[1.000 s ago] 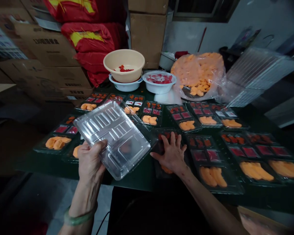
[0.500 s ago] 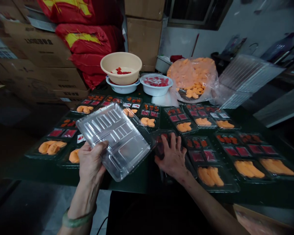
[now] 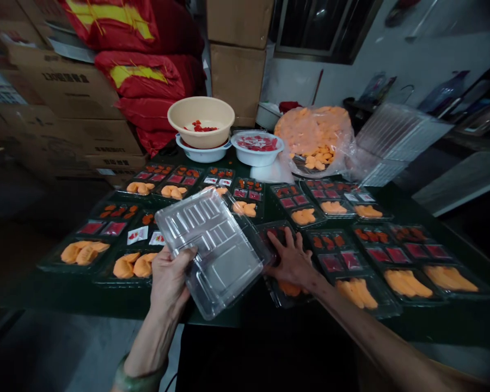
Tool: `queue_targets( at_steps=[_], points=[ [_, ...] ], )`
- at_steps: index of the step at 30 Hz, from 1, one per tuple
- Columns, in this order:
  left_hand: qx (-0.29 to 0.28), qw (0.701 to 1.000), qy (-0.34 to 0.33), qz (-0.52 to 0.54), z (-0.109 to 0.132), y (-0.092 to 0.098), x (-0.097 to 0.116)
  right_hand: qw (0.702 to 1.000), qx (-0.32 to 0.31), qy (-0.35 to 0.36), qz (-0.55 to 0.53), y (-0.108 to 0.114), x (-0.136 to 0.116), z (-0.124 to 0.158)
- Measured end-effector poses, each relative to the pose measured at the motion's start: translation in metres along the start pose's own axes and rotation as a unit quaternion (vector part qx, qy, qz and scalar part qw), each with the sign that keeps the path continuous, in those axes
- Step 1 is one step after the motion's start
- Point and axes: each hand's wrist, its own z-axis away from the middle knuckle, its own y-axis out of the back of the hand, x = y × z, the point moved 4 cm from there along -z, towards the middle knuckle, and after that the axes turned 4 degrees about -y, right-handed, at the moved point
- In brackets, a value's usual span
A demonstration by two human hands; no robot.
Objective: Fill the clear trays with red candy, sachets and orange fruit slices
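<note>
My left hand (image 3: 171,277) grips the lower left edge of a clear plastic lid (image 3: 228,245) with moulded compartments, thumb on top. It is held tilted above the table, in front of several trays. My right hand (image 3: 294,261) lies with fingers spread on a filled clear tray (image 3: 286,299), hiding most of its contents. Orange pieces show below that palm. Close to its right stands another filled tray (image 3: 330,264), with red pieces, red packets and long orange strips. Left of my left hand is a tray with white packets and orange pieces (image 3: 126,267).
More filled trays (image 3: 85,253) stand in rows on the dark green table (image 3: 65,288). At the back are a cream bowl (image 3: 200,111), a white basin of red packets (image 3: 257,155), a bag of orange pieces (image 3: 314,130) and stacked clear trays (image 3: 392,141). Cardboard boxes (image 3: 69,98) stand left.
My left hand has moved right with the lid, closer to my right hand. My right hand stays spread on the tray, where orange pieces now show below it. The view has shifted slightly.
</note>
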Motion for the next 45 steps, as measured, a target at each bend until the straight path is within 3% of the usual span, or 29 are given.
queue_targets(
  at_steps=[4,10,14,17,21,25,27,29,31,33,34,35,36,37,40,42,45],
  points=[
    [0.005,1.0,0.024,-0.007,0.005,0.005,-0.004,1.0,0.025,-0.003,-0.006,0.002,0.002,0.006],
    [0.021,0.999,0.022,-0.032,0.012,0.005,0.003,0.996,0.064,0.032,-0.059,0.005,-0.024,0.018],
    [0.043,0.998,0.024,-0.048,0.015,0.002,0.01,0.988,0.121,0.066,-0.064,0.038,-0.017,0.033],
    [0.052,0.997,0.044,-0.043,0.016,-0.005,0.009,0.984,0.177,0.025,-0.02,0.075,0.032,0.036],
    [0.011,0.994,0.101,-0.032,0.015,-0.022,-0.004,0.971,0.201,-0.125,0.038,0.101,0.144,0.024],
    [-0.029,0.993,0.113,-0.014,0.008,-0.041,-0.023,0.97,0.135,-0.189,0.076,0.08,0.238,0.01],
    [-0.046,0.992,0.114,-0.003,0.007,-0.053,-0.032,0.976,0.092,-0.183,0.077,0.063,0.262,0.007],
    [-0.061,0.992,0.11,0.009,0.008,-0.064,-0.039,0.978,0.084,-0.178,0.071,0.055,0.27,0.009],
    [-0.066,0.993,0.094,0.019,0.011,-0.075,-0.044,0.969,0.155,-0.18,0.066,0.063,0.255,0.013],
    [-0.072,0.995,0.07,0.029,0.015,-0.085,-0.048,0.945,0.297,-0.132,0.032,0.081,0.212,0.023],
    [-0.075,0.995,0.054,0.032,0.016,-0.089,-0.049,0.928,0.366,-0.062,-0.013,0.089,0.18,0.031],
    [-0.077,0.996,0.038,0.033,0.018,-0.093,-0.05,0.915,0.394,0.048,-0.075,0.095,0.143,0.039],
    [-0.079,0.996,0.023,0.034,0.019,-0.096,-0.05,0.905,0.376,0.151,-0.126,0.096,0.103,0.048],
    [-0.08,0.996,0.012,0.034,0.021,-0.098,-0.05,0.909,0.328,0.21,-0.148,0.093,0.065,0.057],
    [-0.065,0.998,-0.011,0.015,0.029,-0.089,-0.04,0.936,0.185,0.276,-0.118,0.076,-0.029,0.076],
    [-0.032,0.999,-0.032,-0.012,0.03,-0.069,-0.026,0.932,0.159,0.299,-0.126,0.07,-0.066,0.078],
    [0.052,0.997,-0.038,-0.045,0.013,-0.023,-0.002,0.904,0.195,0.335,-0.183,0.07,-0.085,0.063]
  ],
)
